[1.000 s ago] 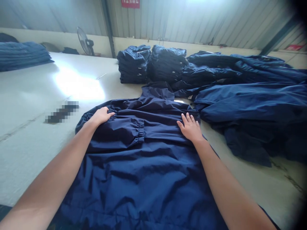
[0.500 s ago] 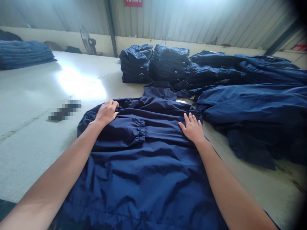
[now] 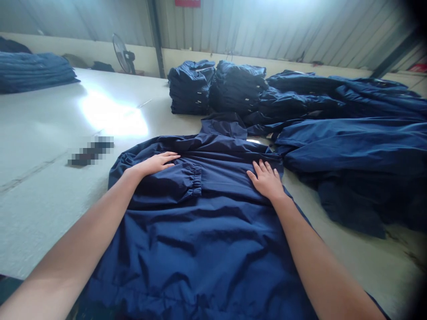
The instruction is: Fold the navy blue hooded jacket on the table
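A navy blue jacket (image 3: 200, 240) lies flat on the pale table (image 3: 43, 186) in front of me, hood (image 3: 223, 124) pointing away. One sleeve with an elastic cuff (image 3: 196, 180) is folded across the upper body. My left hand (image 3: 156, 163) lies flat on that folded sleeve, fingers stretched toward the right. My right hand (image 3: 267, 180) rests flat on the jacket's right shoulder area, fingers spread. Neither hand holds anything.
Two stacks of folded navy jackets (image 3: 216, 86) stand beyond the hood. A loose heap of unfolded navy garments (image 3: 350, 138) covers the right side. Another folded pile (image 3: 33, 71) sits far left, a fan (image 3: 122, 48) by the back wall, a blurred dark object (image 3: 90, 151) on the table.
My left hand slid rightward along the folded sleeve and flattened out. My right hand has barely moved.
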`<state>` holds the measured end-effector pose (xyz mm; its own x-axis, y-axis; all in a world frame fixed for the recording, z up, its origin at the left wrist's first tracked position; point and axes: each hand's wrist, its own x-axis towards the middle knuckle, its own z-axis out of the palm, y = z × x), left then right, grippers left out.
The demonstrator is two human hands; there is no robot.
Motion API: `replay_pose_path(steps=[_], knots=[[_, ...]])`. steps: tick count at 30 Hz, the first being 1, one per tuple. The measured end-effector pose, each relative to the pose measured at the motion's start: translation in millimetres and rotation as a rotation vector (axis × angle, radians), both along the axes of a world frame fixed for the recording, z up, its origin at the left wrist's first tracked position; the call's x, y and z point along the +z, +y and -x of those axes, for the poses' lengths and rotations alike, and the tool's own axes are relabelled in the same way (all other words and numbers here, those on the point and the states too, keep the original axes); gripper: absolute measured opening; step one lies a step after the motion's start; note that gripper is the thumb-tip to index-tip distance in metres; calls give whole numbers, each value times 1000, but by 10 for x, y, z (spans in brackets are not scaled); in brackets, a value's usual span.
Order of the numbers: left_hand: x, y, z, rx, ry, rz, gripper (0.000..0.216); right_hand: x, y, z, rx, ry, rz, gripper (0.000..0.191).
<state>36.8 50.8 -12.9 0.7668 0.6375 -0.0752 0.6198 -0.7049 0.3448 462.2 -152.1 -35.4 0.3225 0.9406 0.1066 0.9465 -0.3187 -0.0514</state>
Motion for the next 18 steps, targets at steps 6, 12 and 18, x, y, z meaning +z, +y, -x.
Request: replay_pose_path(steps=[6,12,18], knots=[[212,-31,-50,-10,-176,-73,48,221,53,241,175,114,-119,59],[315,-106,-67,17,-165,-14,41,541,298,1113,460,491,-206,30],[389,-97,-13,91,-71,87,41,390,531,1638,377,688,-70,22]])
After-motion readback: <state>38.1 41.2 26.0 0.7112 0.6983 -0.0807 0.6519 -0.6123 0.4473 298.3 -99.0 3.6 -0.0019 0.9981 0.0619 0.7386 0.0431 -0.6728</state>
